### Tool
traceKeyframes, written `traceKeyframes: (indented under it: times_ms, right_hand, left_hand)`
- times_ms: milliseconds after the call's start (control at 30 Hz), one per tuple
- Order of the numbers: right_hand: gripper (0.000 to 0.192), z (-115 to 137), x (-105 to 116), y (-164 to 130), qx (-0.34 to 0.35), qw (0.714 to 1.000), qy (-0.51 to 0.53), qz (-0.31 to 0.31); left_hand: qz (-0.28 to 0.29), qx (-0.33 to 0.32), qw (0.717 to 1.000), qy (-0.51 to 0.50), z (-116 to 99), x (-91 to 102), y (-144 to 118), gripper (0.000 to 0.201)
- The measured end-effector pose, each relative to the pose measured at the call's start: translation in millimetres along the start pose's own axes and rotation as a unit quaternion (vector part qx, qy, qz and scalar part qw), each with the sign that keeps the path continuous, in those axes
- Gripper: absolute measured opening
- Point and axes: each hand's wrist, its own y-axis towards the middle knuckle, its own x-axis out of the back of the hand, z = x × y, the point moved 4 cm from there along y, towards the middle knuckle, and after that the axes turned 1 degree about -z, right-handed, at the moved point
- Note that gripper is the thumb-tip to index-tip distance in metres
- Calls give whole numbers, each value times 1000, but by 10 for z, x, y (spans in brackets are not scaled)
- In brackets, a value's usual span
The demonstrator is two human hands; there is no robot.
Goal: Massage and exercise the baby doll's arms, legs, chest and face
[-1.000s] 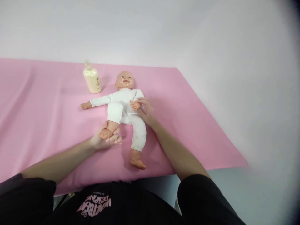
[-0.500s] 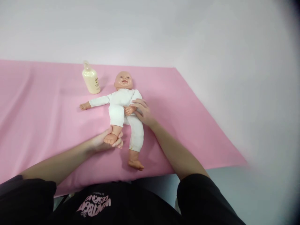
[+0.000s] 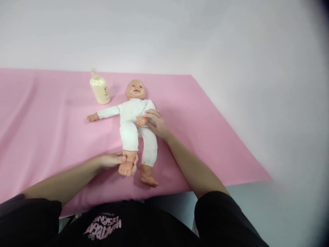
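A baby doll (image 3: pixel 133 108) in a white cloth suit lies on its back, head towards the far side. My left hand (image 3: pixel 113 160) is closed round the ankle of its leg on the left, the thumb in front and the fingers partly hidden behind. That leg is nearly straight, its bare foot pointing at me. With my right hand (image 3: pixel 158 125) I grip the doll's forearm and side on the right, fingers over the white sleeve and thumb lower down. The doll's small hand lies on its belly. Its other arm stretches out to the left.
A pink sheet (image 3: pixel 200 137) covers the table, with folds on the left. Left of the doll's head stands a cream pump bottle (image 3: pixel 100 90). A pale wall (image 3: pixel 164 34) rises behind, and the table's edges show at the right and front.
My left hand has moved the doll's leg down towards me, so the bent leg is straighter and its foot nearer the front edge. My right hand has stayed in place.
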Motion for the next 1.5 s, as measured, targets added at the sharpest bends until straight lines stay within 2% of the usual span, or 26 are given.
traceKeyframes:
  times_ms: [67, 133, 333, 500, 567, 667, 833, 900, 967, 1033, 1067, 1333, 1500]
  right_hand:
    - [27, 2, 8, 1, 1, 1000, 4, -2]
    - [27, -2, 11, 3, -6, 1000, 3, -1]
    - [25, -14, 15, 2, -15, 1000, 4, 0]
    - [26, -15, 5, -8, -28, 1000, 8, 6]
    - [25, -8, 3, -8, -28, 1000, 12, 4]
    - [25, 7, 3, -7, -17, 1000, 17, 1]
    - [28, 23, 4, -14, -20, 1000, 18, 3]
    - [29, 34, 6, -14, -20, 1000, 18, 3]
    - [29, 51, 5, -8, -12, 1000, 19, 1]
    - [29, 62, -4, 0, -7, 1000, 17, 2]
    - [29, 63, -12, 4, -7, 1000, 15, 3]
    - [30, 48, -78, 4, 5, 999, -12, 33]
    - [31, 56, -77, 11, 4, 999, -23, 45]
  left_hand:
    - [39, 36, 999, 11, -23, -53, -32, 61]
    - [50, 62, 996, 39, -44, -79, -50, 59]
    - [39, 89, 992, 80, -69, -123, -47, 58]
    - [93, 98, 988, 75, -146, -261, -8, 55]
    - [96, 101, 988, 71, -178, -295, 3, 54]
    - [71, 88, 993, 45, -203, -291, 5, 53]
    - [32, 16, 995, -93, -196, -179, -9, 62]
    - [-40, -31, 987, -154, -207, -70, -3, 62]
    - [-145, -72, 966, -203, -224, 49, -4, 59]
    - [-230, -83, 941, -235, -233, 126, -5, 54]
    - [-248, -78, 935, -243, -235, 139, 3, 53]
    - [-299, -33, 920, -253, -183, 182, 61, 47]
    - [-296, -20, 922, -248, -164, 194, 72, 46]
